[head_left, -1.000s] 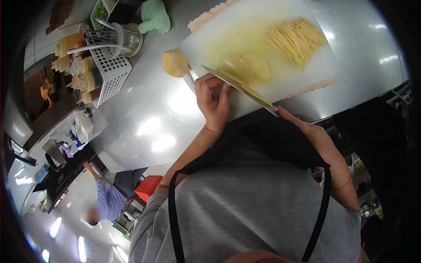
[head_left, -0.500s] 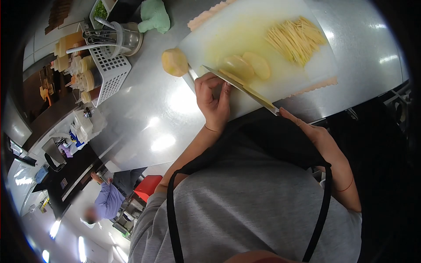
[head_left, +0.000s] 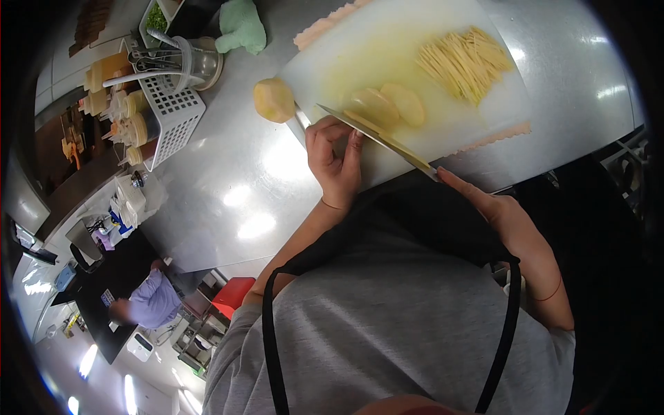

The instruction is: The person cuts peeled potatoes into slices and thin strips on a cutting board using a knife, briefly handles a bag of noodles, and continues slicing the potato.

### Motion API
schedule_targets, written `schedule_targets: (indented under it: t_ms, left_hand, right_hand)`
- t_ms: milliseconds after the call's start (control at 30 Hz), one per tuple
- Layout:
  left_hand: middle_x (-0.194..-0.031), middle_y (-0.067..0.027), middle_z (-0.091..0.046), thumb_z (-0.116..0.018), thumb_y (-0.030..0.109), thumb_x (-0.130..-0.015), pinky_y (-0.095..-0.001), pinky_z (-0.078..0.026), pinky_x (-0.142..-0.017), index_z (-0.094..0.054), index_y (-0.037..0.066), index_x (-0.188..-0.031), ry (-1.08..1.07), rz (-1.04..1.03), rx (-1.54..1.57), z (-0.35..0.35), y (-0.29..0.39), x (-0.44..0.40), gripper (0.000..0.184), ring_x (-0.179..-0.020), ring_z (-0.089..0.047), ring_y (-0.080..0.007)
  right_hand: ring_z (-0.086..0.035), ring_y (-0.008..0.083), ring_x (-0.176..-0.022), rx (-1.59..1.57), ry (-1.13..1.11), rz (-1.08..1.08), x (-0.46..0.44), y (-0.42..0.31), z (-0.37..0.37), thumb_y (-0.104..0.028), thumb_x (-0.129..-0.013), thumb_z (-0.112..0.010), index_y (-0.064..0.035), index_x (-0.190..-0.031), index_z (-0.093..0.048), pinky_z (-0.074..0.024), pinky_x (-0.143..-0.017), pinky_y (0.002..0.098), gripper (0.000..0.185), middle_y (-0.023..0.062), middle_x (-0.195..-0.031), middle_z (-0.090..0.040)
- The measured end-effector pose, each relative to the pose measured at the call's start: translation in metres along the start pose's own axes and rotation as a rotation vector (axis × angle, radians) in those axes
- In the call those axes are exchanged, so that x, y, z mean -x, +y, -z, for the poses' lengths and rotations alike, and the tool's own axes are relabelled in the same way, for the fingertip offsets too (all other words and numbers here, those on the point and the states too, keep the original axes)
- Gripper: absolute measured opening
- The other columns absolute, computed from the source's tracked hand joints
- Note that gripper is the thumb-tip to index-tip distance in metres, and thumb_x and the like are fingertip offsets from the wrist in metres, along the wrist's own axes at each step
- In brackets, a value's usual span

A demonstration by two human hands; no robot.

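Co-worker (head_left: 155, 301) moved | white board (head_left: 377, 41) on steel counter (head_left: 197, 197) | right grip (head_left: 477, 197) clamped on knife (head_left: 387, 143) | left grip (head_left: 335, 153) unclear

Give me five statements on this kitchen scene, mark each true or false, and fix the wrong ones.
1. The right hand holds the knife. True.
2. The thin strips lie in the white basket. False: they lie on the cutting board.
3. The green cloth lies on the metal counter. True.
4. The left hand grips the green cloth. False: it is beside the knife blade.
5. The background person wears a lilac top. True.
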State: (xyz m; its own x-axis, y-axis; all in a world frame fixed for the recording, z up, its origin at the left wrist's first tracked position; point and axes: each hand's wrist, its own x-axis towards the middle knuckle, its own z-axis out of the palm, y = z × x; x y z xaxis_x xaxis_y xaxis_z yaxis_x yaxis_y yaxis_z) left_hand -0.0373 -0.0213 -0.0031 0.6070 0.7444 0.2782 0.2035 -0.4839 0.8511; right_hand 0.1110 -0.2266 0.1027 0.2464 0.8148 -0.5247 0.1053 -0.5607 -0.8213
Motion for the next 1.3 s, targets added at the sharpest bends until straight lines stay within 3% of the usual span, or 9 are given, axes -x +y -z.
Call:
schedule_targets:
  t_ms: [567,600,667,700,767,967,1067,1133,1300]
  left_hand:
    - [-0.095,-0.0075,-0.058,-0.072,0.003,-0.079,-0.0299,-0.043,-0.081,-0.058,0.005,-0.087,-0.019,-0.014,-0.001,-0.001,0.006,-0.003,0.016,-0.092,-0.055,-0.0206]
    - [-0.095,-0.0074,-0.058,-0.072,0.002,-0.080,-0.0300,-0.044,-0.081,-0.058,0.005,-0.087,-0.018,-0.002,0.013,-0.001,0.006,-0.003,0.016,-0.092,-0.056,-0.0206]
    - [-0.095,-0.0074,-0.058,-0.072,0.002,-0.080,-0.0302,-0.044,-0.081,-0.058,0.005,-0.087,-0.020,-0.001,0.012,-0.001,0.007,-0.003,0.016,-0.092,-0.056,-0.0206]
    - [-0.095,-0.0074,-0.058,-0.072,0.002,-0.080,-0.0303,-0.044,-0.081,-0.058,0.005,-0.087,-0.019,-0.002,0.013,-0.001,0.008,-0.004,0.015,-0.092,-0.056,-0.0206]
    - [-0.095,-0.0073,-0.058,-0.072,0.002,-0.080,-0.0304,-0.044,-0.081,-0.058,0.005,-0.087,-0.017,0.008,0.033,-0.002,0.004,-0.002,0.015,-0.091,-0.056,-0.0205]
    - [-0.094,-0.0078,-0.059,-0.072,0.004,-0.081,-0.0305,-0.044,-0.080,-0.059,0.005,-0.088,-0.026,-0.018,0.014,-0.001,0.004,-0.004,0.014,-0.090,-0.056,-0.0204]
    - [-0.094,-0.0081,-0.059,-0.072,0.004,-0.081,-0.0306,-0.044,-0.080,-0.060,0.005,-0.088,-0.028,-0.012,0.026,-0.002,0.006,-0.004,0.014,-0.089,-0.055,-0.0205]
    - [-0.094,-0.0081,-0.059,-0.072,0.004,-0.081,-0.0306,-0.044,-0.080,-0.060,0.005,-0.088,-0.023,-0.019,0.002,0.000,0.007,-0.004,0.014,-0.089,-0.055,-0.0206]
    - [-0.103,-0.0088,-0.053,-0.067,0.000,-0.084,-0.0304,-0.044,-0.089,-0.058,0.003,-0.092,-0.074,0.001,0.038,0.001,0.006,-0.002,0.013,-0.097,-0.053,-0.0182]
  right_hand:
    - [-0.062,0.0321,-0.058,-0.040,-0.120,-0.018,-0.018,-0.003,0.013,-0.020,-0.098,-0.044,-0.0166,-0.139,-0.044,-0.0470,-0.069,0.0406,0.041,0.0201,-0.060,-0.054]
    - [-0.057,0.0306,-0.090,-0.073,-0.157,-0.078,-0.018,-0.009,0.016,-0.016,-0.097,-0.044,-0.0118,-0.139,-0.044,-0.0423,-0.085,0.0369,0.043,0.0176,-0.095,-0.055]
    - [-0.053,0.0290,-0.122,-0.107,-0.194,-0.140,-0.019,-0.009,0.015,-0.013,-0.095,-0.044,-0.0070,-0.138,-0.044,-0.0377,-0.102,0.0331,0.044,0.0150,-0.130,-0.057]
    - [-0.059,0.0318,-0.095,-0.079,-0.156,-0.078,-0.021,-0.002,0.012,-0.016,-0.097,-0.044,-0.0110,-0.139,-0.044,-0.0432,-0.087,0.0369,0.042,0.0188,-0.099,-0.058]
    - [-0.065,0.0346,-0.067,-0.048,-0.114,-0.016,-0.022,0.003,0.009,-0.020,-0.099,-0.043,-0.0150,-0.139,-0.044,-0.0486,-0.072,0.0407,0.041,0.0226,-0.068,-0.060]
    - [-0.064,0.0383,-0.076,-0.045,-0.138,-0.047,-0.033,0.006,0.004,-0.021,-0.099,-0.043,-0.0130,-0.137,-0.046,-0.0477,-0.077,0.0414,0.040,0.0244,-0.078,-0.063]
    - [-0.062,0.0411,-0.088,0.064,0.067,0.254,-0.051,0.015,-0.009,-0.022,-0.099,-0.043,-0.0108,-0.136,-0.047,-0.0464,-0.083,0.0420,0.039,0.0270,-0.091,-0.063]
    - [-0.058,0.0429,-0.100,-0.074,-0.081,0.071,-0.054,0.006,-0.005,-0.022,-0.099,-0.044,-0.0090,-0.134,-0.048,-0.0445,-0.088,0.0426,0.038,0.0288,-0.106,-0.060]
    - [-0.057,0.0376,-0.110,-0.137,-0.041,0.071,-0.046,0.006,-0.007,-0.023,-0.099,-0.043,-0.0080,-0.136,-0.046,-0.0428,-0.094,0.0383,0.039,0.0262,-0.117,-0.059]
